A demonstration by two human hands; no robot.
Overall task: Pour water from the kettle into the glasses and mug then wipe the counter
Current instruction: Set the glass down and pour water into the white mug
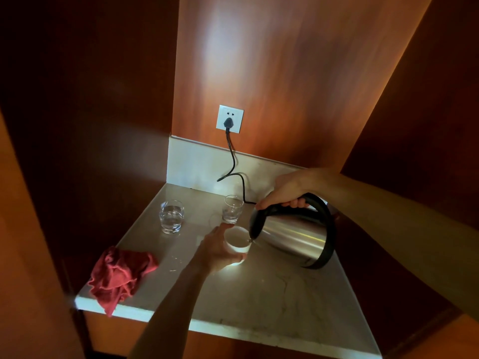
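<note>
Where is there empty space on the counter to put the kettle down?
The biggest bare patch is the near front of the counter, between the red cloth and the right edge, below the mug. It is crowded farther back, around the two glasses and the cord.

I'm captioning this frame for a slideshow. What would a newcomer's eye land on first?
The tilted stainless-steel kettle at centre right, held by the right hand, spout over the white mug that the left hand steadies. Next, the crumpled red cloth on the counter's front left edge.
</note>
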